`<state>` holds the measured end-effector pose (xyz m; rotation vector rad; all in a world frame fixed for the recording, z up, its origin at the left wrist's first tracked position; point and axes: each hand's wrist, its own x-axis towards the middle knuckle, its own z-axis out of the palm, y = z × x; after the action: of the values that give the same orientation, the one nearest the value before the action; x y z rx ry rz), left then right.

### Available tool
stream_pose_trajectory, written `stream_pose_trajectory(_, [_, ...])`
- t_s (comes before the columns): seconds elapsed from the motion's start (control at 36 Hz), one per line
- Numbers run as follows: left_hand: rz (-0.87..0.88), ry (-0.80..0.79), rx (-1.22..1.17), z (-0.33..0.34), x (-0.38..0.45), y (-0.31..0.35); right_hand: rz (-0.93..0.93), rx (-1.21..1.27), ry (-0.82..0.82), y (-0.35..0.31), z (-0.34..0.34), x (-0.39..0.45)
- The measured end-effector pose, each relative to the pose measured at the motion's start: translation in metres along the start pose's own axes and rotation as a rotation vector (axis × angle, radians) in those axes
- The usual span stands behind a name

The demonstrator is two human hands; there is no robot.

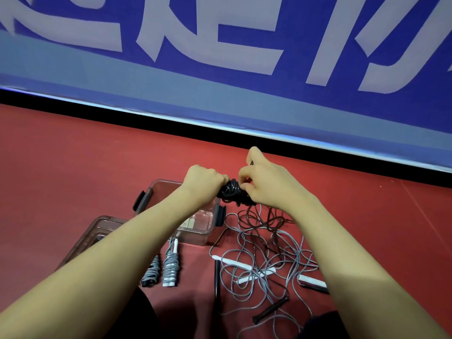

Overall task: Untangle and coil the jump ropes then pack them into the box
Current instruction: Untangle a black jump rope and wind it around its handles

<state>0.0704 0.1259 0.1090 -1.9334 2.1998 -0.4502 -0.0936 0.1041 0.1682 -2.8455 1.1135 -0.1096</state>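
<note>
Red floor (pixel 85 155) is stretching wide toward 9 and 3 o'clock, ending at a black strip under the blue banner (pixel 220 77) at 12. Both forearms are reaching forward, meeting above the clear box (pixel 195 231). Left hand (pixel 201 179) is fisting around one end of a black rope bundle (pixel 231 192); right hand (pixel 264 182) is pinching its cord with curled fingers. Loose tangled ropes (pixel 269 253) are lying at 5 o'clock, two coiled grey ropes (pixel 162 267) at 6, and the lid (pixel 97 231) at 8.
</note>
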Motion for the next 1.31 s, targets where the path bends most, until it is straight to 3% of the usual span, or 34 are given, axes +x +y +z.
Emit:
stream_pose_trajectory(0.22, [0.031, 0.062, -0.103, -0.004, 0.003, -0.003, -0.088, 0.105, 0.217, 0.005, 0.002, 0.004])
stream_pose_trajectory(0.31, [0.042, 0.075, -0.141, -0.006, 0.003, -0.003, -0.052, 0.151, 0.286, 0.005, 0.004, 0.005])
stream_pose_trajectory(0.39, [0.077, 0.204, -0.193, -0.009, 0.003, -0.002, 0.033, 0.208, 0.350, 0.005, 0.005, 0.007])
stream_pose_trajectory(0.53, [0.014, 0.263, -0.241, -0.014, 0.002, -0.005, 0.103, 0.262, 0.289, 0.010, 0.007, 0.009])
stream_pose_trajectory(0.67, [-0.072, 0.087, -0.218, -0.019, 0.001, -0.006, 0.102, 0.248, 0.285, 0.008, 0.007, 0.009])
stream_pose_trajectory(0.81, [-0.081, 0.075, -0.108, -0.021, 0.002, -0.002, 0.129, 0.271, 0.326, 0.009, 0.009, 0.009])
stream_pose_trajectory(0.89, [-0.007, 0.084, -0.123, -0.018, 0.004, 0.001, 0.156, 0.214, 0.322, 0.010, 0.012, 0.010])
stream_pose_trajectory(0.94, [0.069, 0.179, -0.188, -0.014, 0.004, 0.001, 0.202, 0.208, 0.326, 0.010, 0.013, 0.010])
stream_pose_trajectory(1.0, [0.186, 0.312, -0.218, -0.011, 0.003, 0.000, 0.272, 0.306, 0.338, 0.012, 0.012, 0.012])
stream_pose_trajectory(1.08, [0.253, 0.349, -0.228, -0.009, 0.002, 0.002, 0.382, 0.497, 0.361, 0.019, 0.009, 0.014])
stream_pose_trajectory(1.31, [0.431, 0.481, -0.330, -0.012, 0.002, 0.003, 0.376, 0.558, 0.429, 0.019, 0.008, 0.016])
